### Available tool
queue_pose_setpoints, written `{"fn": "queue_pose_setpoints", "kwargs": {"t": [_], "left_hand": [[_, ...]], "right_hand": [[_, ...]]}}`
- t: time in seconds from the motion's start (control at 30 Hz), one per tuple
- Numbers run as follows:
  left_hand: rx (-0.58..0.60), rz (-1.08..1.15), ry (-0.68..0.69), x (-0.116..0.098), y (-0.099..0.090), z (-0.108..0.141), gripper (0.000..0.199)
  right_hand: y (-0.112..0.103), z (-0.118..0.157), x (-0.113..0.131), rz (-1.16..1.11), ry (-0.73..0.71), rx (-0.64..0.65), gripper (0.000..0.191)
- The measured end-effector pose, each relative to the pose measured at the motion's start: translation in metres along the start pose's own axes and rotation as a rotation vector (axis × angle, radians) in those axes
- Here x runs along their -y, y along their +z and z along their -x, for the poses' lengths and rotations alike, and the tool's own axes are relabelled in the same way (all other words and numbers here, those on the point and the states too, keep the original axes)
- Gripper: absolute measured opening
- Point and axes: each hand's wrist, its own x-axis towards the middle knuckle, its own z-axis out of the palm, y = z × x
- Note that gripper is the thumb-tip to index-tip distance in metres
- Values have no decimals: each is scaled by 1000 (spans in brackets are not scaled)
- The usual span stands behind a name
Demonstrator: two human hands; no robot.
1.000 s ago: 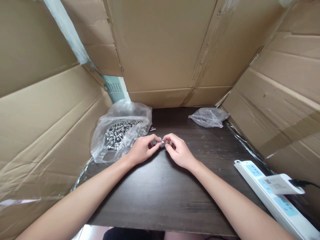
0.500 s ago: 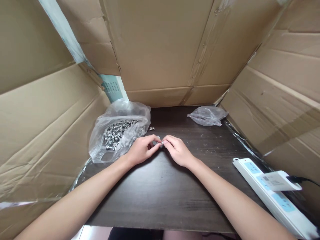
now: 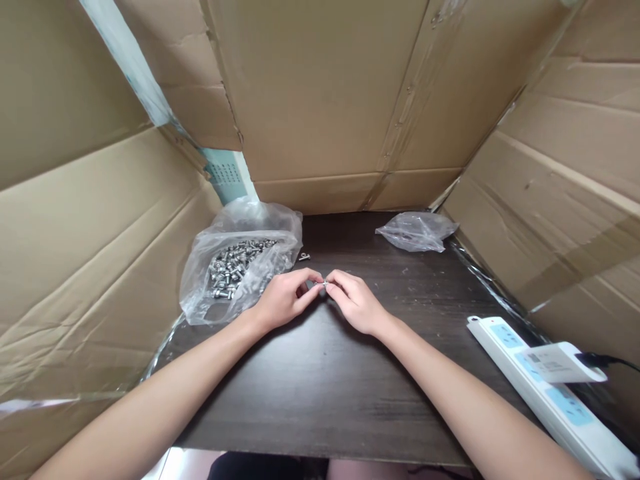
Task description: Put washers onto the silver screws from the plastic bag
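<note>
Tabletop: dark, wood-grained; extending from the person's lap to the cardboard panels.
Power strip: white with blue socket faces; lying diagonally at the person's near right, carrying a white plug-in unit with a black cable running off to the right.
Right hand: closing thumb and forefinger on the right side of the small metal piece.
Left hand: pinching the left side of the same small metal piece between thumb and fingertips.
Workpiece position: being held between both hands; its exact form is too small to tell.
Bolt bag: clear plastic; standing open beyond the left forearm, containing many metal bolts.
Loose hardware: lying just right of the bolt bag.
Second clear bag: resting crumpled at the far right.
Cardboard panels: enclosing the tabletop's back and both sides.
Green printed sheet: showing through a gap at back left.
</note>
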Motion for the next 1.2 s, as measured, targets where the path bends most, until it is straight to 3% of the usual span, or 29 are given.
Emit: {"fn": "queue_pose_setpoints", "kwargs": {"t": [0.1, 0.63, 0.93, 1.2], "left_hand": [[-5, 7, -20, 0, 0, 0, 13], [19, -1, -39, 1, 0, -1, 10], [43, -3, -65, 0, 0, -1, 11], [60, 4, -67, 0, 0, -2, 13]], "right_hand": [[0, 1, 2, -22, 8, -23, 11], [-1, 0, 0, 1, 3, 6, 23], [1, 0, 0, 49, -5, -34, 12], [0, -1, -1, 41, 9, -4, 22]]}}
